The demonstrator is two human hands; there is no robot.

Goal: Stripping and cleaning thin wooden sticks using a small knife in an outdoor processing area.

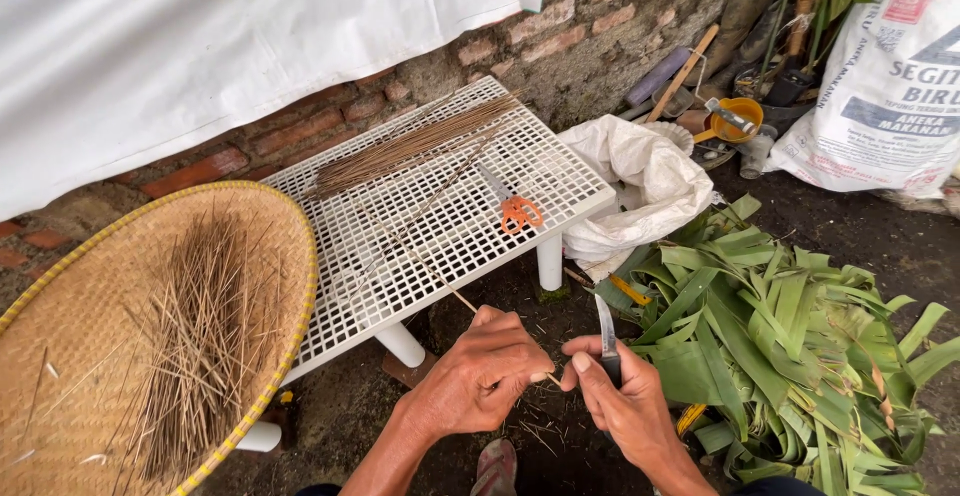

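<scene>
My left hand (pixel 478 374) is curled into a loose fist, fingers together, pinching a thin leaf rib stick (pixel 440 281) that runs up and away to the upper left, over the edge of the white grid table (pixel 400 286). My right hand (pixel 625 396) is clamped round a small knife (pixel 606 334), blade pointing up, thumb pressed near the base of the blade; the handle is mostly hidden in my grip. Both hands sit close together, nearly touching, low center of view, above dark dirt ground w/ small scraps. On the table: a bundle of brown sticks (pixel 410 146) lying diagonally at the back, and orange-handled scissors (pixel 512 208) toward the right front, a few loose sticks across the grid. Left of the table, a round woven tray (pixel 290 256) w/ a yellow rim holds a scattered pile of short sticks (pixel 195 336). Right of my hands, a heap of green palm leaves (pixel 790 336) on the ground. A crumpled white sack (pixel 640 186) sits just beside the table's right end. Behind: brick wall (pixel 590 26), white sheet (pixel 200 46) hanging over it, a big printed sack (pixel 885 86) top right, an orange scoop (pixel 735 121) near it. A bit of a sandal (pixel 495 466) shows at the bottom, between my forearms.
</scene>
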